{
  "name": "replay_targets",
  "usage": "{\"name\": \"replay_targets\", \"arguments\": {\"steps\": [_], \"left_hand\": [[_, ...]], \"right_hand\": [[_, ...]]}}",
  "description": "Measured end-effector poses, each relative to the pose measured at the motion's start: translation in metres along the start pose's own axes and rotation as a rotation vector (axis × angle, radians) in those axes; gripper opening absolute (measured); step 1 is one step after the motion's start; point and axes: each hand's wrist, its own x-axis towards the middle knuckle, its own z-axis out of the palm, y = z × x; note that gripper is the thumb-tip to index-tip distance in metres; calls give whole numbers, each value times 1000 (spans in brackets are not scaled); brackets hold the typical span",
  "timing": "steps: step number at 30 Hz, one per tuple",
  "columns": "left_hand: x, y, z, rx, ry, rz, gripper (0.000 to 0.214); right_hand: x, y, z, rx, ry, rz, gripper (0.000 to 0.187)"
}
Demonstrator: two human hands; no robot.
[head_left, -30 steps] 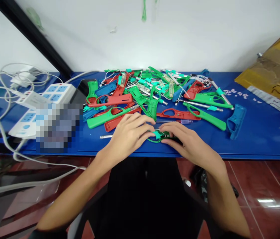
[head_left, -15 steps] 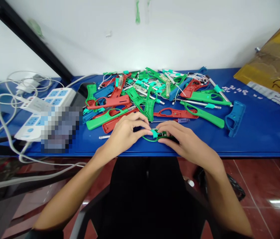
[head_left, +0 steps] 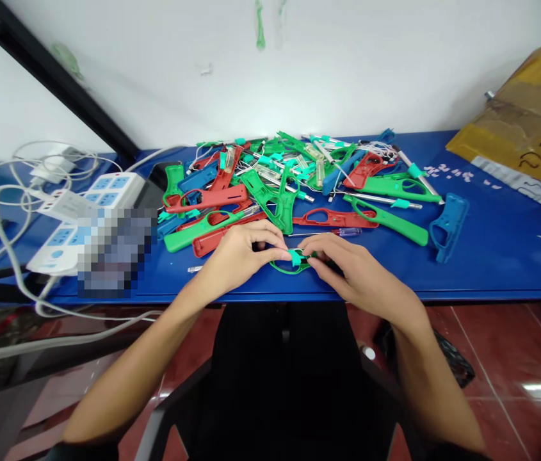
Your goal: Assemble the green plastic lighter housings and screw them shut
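A green lighter casing (head_left: 289, 271) with a finger loop lies near the table's front edge, between my hands. A turquoise trigger piece (head_left: 295, 257) sits at the casing's loop. My left hand (head_left: 239, 256) pinches this piece between thumb and fingertips. From the right, my right hand (head_left: 359, 266) bends over the casing, thumb and fingertips together beside the trigger piece; the small part they pinch is too small to make out. The right hand hides the casing's other end. A purple-handled screwdriver (head_left: 349, 232) lies just beyond my right hand.
Behind my hands spreads a pile of green, red and blue lighter casings (head_left: 335, 218) with metal tubes and wires. At left are a white power strip (head_left: 111, 192), tangled cables and a pixelated dark object (head_left: 119, 250). A taped cardboard box (head_left: 524, 121) stands at right.
My right thumb and fingertips have drawn together, closer to the trigger piece. My left hand keeps its pinch. The whole view has shifted slightly.
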Motion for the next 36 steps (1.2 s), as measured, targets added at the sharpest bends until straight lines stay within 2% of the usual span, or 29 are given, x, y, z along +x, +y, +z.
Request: {"name": "replay_targets", "arguments": {"steps": [7,15,20,36], "left_hand": [[-1,0,1,-9,11,-11,36],[-3,-4,3,5,16,38,24],[-4,-2,3,9,31,54,24],[-7,5,5,156,42,143,24]], "right_hand": [[0,0,1,-3,4,22,15],[1,1,3,-34,20,-21,15],[0,1,1,-30,10,0,15],[1,0,-1,3,-9,35,11]]}}
